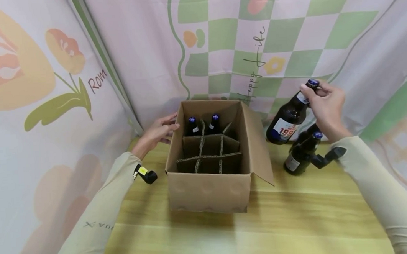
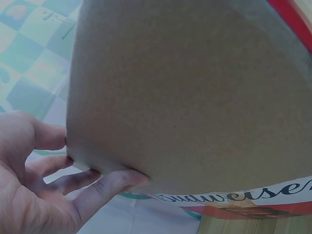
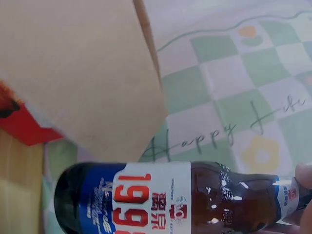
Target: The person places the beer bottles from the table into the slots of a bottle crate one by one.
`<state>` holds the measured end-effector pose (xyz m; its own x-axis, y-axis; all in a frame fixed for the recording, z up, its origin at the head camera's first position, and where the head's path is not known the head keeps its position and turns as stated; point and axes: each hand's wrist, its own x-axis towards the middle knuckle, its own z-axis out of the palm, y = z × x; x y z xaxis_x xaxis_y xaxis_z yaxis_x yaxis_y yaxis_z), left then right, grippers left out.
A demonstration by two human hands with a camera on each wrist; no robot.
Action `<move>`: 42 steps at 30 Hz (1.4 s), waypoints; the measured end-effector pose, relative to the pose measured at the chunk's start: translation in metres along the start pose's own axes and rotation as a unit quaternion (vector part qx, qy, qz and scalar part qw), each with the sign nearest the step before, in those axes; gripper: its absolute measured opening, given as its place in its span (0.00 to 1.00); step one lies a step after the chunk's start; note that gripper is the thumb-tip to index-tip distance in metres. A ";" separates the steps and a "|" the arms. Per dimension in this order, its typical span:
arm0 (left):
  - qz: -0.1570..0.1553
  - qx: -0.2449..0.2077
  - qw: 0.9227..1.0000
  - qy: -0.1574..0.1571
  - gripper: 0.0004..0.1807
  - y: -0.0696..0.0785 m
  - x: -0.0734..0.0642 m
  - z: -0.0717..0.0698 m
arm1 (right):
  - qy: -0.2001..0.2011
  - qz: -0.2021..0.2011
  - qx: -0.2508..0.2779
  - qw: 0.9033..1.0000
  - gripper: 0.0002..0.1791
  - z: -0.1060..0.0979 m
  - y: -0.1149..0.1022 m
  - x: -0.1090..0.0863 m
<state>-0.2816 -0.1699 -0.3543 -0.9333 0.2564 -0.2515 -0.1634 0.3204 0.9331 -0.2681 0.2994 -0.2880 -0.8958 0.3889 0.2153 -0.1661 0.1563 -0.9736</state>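
"Now, where's the bottle [image 1: 290,118]?"

"Right of the carton [image 1: 209,192], neck pinched by your right hand [image 1: 328,107]; your left hand [image 1: 155,134], fingers spread, touches the carton. Packing, seemingly; aim for a free compartment [image 1: 210,146]."

I've got a lt. yellow wood-grain tbl [image 1: 298,214] in front of me, grain running L–R. Directly on it, twd. the far side: open cardboard Budweiser carton [image 1: 207,192], upright, R flap [image 1: 260,147] folded out. To its R, apart: dark glass beer btl [image 1: 295,160], upright, w/ blue cap [image 1: 317,135]; just behind, 2nd dark btl [image 1: 303,137], base hidden from me.
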 end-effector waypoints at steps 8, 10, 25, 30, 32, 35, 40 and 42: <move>-0.001 -0.007 1.000 0.002 0.37 -0.002 0.003 -0.002 | -0.005 -0.035 0.026 0.999 0.12 0.009 -0.011 -0.006; -0.001 -0.007 1.000 0.003 0.36 -0.002 0.004 -0.002 | -0.010 -0.034 0.049 0.998 0.11 0.010 -0.012 -0.007; -0.002 -0.005 1.000 0.003 0.37 -0.002 0.001 -0.002 | -0.032 -0.091 0.198 0.975 0.18 0.028 -0.027 -0.017; -0.004 -0.015 1.000 0.010 0.37 -0.002 0.002 0.004 | -0.047 -0.132 0.202 0.969 0.16 0.045 -0.039 -0.023; -0.004 -0.019 1.000 0.017 0.37 -0.002 0.002 0.006 | -0.048 -0.149 0.190 0.969 0.15 0.050 -0.044 -0.023; -0.003 -0.020 0.999 0.029 0.37 -0.002 0.001 0.010 | -0.049 -0.162 0.185 0.968 0.13 0.055 -0.050 -0.023; -0.004 -0.024 0.999 0.038 0.38 0.002 -0.002 0.018 | -0.047 -0.167 0.198 0.965 0.11 0.062 -0.057 -0.024; -0.001 -0.030 0.999 0.042 0.39 0.004 -0.003 0.020 | -0.053 -0.171 0.195 0.964 0.11 0.068 -0.060 -0.024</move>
<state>-0.2736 -0.1516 -0.3553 -0.9560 0.1782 -0.2330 -0.1813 0.2655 0.9469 -0.2648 0.2194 -0.2400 -0.7951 0.2771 0.5395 -0.5829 -0.1034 -0.8059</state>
